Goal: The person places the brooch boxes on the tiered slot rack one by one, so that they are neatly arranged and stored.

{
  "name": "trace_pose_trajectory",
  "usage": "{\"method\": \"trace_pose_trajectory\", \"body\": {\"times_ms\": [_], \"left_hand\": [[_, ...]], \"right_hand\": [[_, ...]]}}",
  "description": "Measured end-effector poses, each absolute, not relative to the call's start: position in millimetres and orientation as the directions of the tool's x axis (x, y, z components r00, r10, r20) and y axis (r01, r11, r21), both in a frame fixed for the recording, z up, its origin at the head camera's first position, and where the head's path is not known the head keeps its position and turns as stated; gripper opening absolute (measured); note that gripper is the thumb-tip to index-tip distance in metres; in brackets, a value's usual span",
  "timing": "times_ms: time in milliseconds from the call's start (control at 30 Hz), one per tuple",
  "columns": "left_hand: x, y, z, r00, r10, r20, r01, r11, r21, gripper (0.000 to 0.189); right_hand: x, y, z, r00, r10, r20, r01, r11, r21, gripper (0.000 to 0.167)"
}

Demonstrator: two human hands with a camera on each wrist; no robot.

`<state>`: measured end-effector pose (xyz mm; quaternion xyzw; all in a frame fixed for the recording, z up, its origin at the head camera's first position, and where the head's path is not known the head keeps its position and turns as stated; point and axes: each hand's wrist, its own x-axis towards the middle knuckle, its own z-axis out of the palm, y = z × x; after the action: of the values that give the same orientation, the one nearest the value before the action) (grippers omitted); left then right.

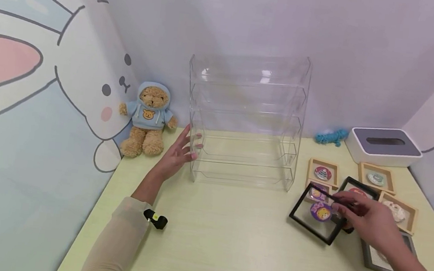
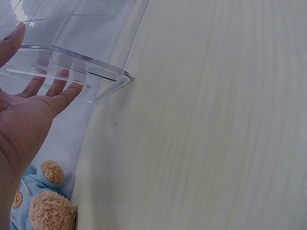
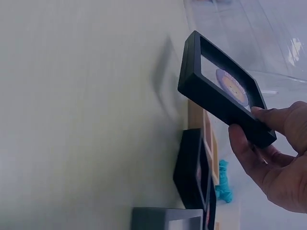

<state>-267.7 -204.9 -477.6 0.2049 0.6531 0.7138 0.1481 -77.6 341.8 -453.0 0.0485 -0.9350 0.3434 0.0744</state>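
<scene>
My right hand [image 1: 372, 218] pinches a black square display frame [image 3: 211, 91] by one corner, thumb on one face and fingers on the other. Inside its see-through pane sits a purple round badge [image 1: 321, 211] with a yellow bear. The frame is tilted and raised, overlapping other small frames in the head view. My left hand [image 1: 174, 157] is at the left side of a clear acrylic tiered rack [image 1: 242, 178], its fingers extended. In the left wrist view, several fingers of the left hand [image 2: 24, 115] show through the clear plastic.
Right of the rack lie wooden frames [image 1: 389, 175] holding badges, another black frame [image 1: 371, 189] and a dark grey frame [image 1: 367, 260]. Behind them are a blue cord bundle [image 1: 331, 136] and a tissue box [image 1: 384, 148]. A teddy bear [image 1: 148, 118] sits at the back left.
</scene>
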Motion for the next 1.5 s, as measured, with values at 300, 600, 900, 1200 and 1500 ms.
{"method": "trace_pose_trajectory", "body": {"times_ms": [300,600,900,1200,1500], "left_hand": [[-265.6,-206.0,-478.8,-0.874,0.474,0.104,0.063,-0.102,0.993,0.103],[-265.8,-206.5,-480.7,-0.870,0.483,0.101,0.066,-0.089,0.994,0.101],[-266.4,-204.8,-482.1,-0.872,0.479,0.099,0.053,-0.109,0.993,0.103],[-268.2,-205.0,-481.5,-0.873,0.478,0.099,0.055,-0.106,0.993,0.103],[-269.3,-204.2,-479.0,-0.870,0.487,0.079,0.019,-0.126,0.992,0.102]], "right_hand": [[-112.3,356.3,-409.6,-0.927,-0.065,0.369,-0.280,0.775,-0.567,0.036],[-147.9,359.4,-361.9,-0.863,-0.062,0.502,-0.349,0.791,-0.502,0.034],[-174.4,350.9,-323.4,-0.870,-0.038,0.491,-0.335,0.776,-0.534,0.033],[-203.0,325.6,-282.1,-0.851,-0.048,0.523,-0.354,0.788,-0.504,0.031],[-242.4,286.0,-233.9,-0.799,-0.030,0.600,-0.453,0.686,-0.569,0.033]]}}
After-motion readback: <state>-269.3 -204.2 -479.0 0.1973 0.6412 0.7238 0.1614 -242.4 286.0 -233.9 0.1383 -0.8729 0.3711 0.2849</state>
